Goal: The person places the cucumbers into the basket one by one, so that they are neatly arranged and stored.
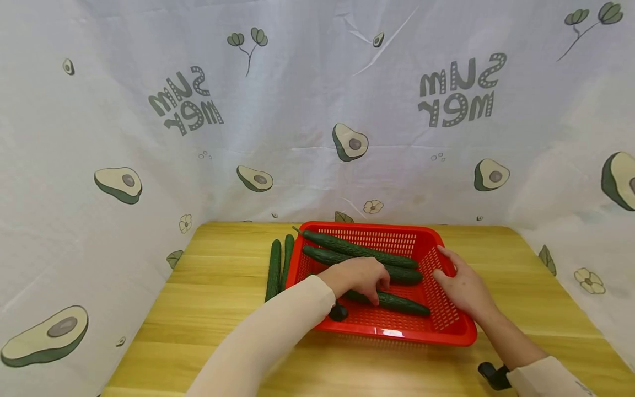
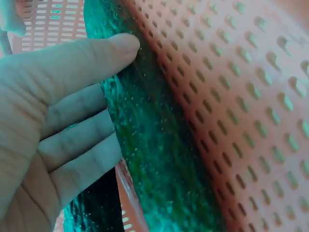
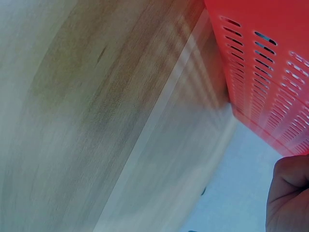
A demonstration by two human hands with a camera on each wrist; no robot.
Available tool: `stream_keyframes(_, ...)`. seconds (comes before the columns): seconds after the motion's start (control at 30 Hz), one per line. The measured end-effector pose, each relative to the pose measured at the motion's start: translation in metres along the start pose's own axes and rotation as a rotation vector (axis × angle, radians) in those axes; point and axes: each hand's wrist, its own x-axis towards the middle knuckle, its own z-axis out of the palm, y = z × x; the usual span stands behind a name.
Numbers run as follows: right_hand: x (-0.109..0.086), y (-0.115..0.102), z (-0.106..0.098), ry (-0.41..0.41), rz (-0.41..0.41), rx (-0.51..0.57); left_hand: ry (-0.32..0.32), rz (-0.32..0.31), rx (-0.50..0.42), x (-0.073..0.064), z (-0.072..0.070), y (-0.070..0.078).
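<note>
A red perforated plastic basket [image 1: 367,227] stands on the table with several long green cucumbers inside. My left hand [image 1: 359,275] reaches into it and grips the front cucumber [image 1: 404,304]. In the left wrist view, the thumb [image 2: 123,47] lies across the top of that cucumber [image 2: 154,130], the other fingers along its side. Behind it in the basket lie a middle cucumber [image 1: 404,274] and a back cucumber [image 1: 357,248] with a stem. My right hand [image 1: 466,289] holds the basket's right rim; only part of it shows in the right wrist view.
Two more cucumbers, one at the outer left [image 1: 273,270] and one beside it [image 1: 288,256], lie on the wooden table [image 1: 218,275] left of the basket. A white avocado-print cloth [image 1: 297,110] hangs behind the table and along both sides.
</note>
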Motion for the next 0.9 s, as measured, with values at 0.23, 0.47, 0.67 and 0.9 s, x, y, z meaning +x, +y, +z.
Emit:
stream_keyframes(0.23, 0.000, -0.001, -0.001, 0.002, 0.004, -0.010, 0.070, -0.020, 0.098, 0.000, -0.004, -0.001)
stream_keyframes(0.47, 0.000, -0.001, -0.001, 0.000, 0.008, 0.001, 0.131, -0.108, 0.228, 0.001, -0.006, 0.006)
stream_keyframes(0.67, 0.000, -0.002, -0.002, 0.003, 0.013, -0.011, 0.147, -0.144, 0.259, 0.001, -0.009, 0.010)
stream_keyframes(0.9, 0.000, -0.001, -0.001, 0.007, 0.012, -0.016, 0.168, -0.126, 0.240, -0.001, -0.008, 0.005)
